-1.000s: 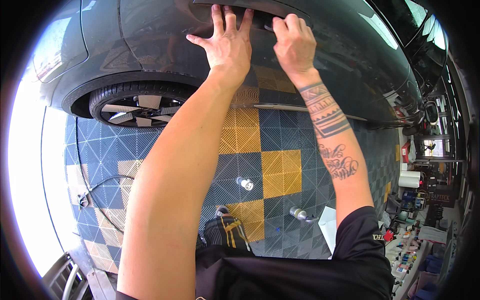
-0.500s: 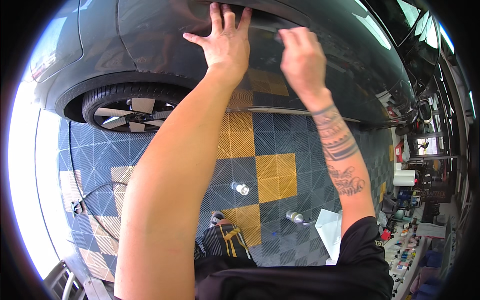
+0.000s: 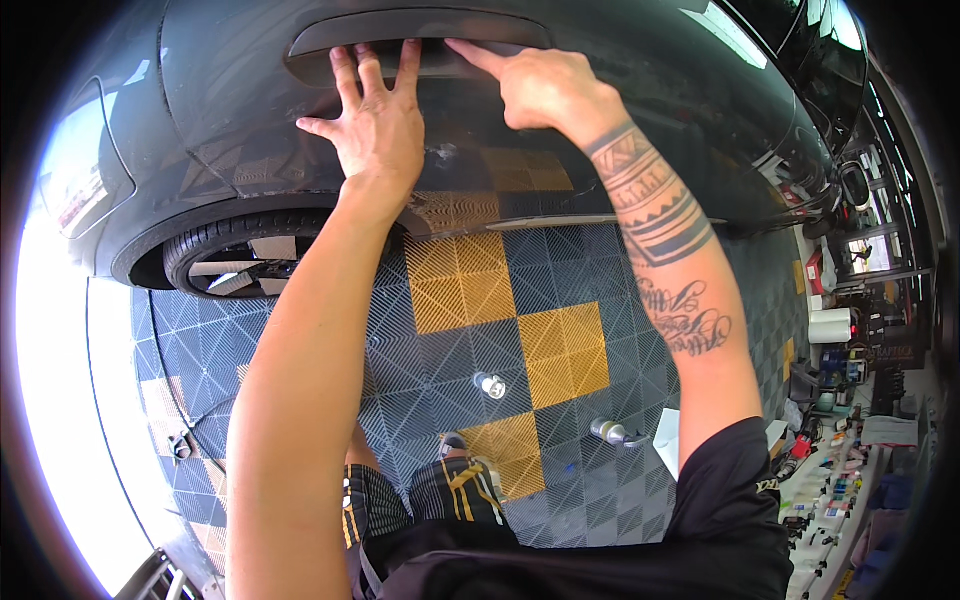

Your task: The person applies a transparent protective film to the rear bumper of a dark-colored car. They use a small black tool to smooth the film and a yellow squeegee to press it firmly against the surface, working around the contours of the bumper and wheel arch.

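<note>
A long dark door handle [image 3: 420, 24] runs across the glossy dark grey car's side [image 3: 600, 170] at the top of the view. My left hand [image 3: 382, 135] is spread open, its fingertips at the handle's lower edge and recess. To its right, my right hand [image 3: 555, 90] points its index finger leftward, the tip at that same lower edge. Its other fingers are curled under, and whatever they may hold is hidden. Below my left hand, a pale scuff or reflection [image 3: 443, 153] shows on the bodywork.
A wheel [image 3: 240, 260] is at lower left of the car. On the tiled floor stand a small white-topped item [image 3: 490, 385] and a silver canister-like item [image 3: 612, 432], near a white sheet [image 3: 667, 440]. A cable [image 3: 180, 440] lies left; a cluttered bench [image 3: 830, 490] runs along the right.
My view has shifted, bringing the whole handle into sight. My right hand has moved left to the handle's edge, near my left hand, with its index finger now extended.
</note>
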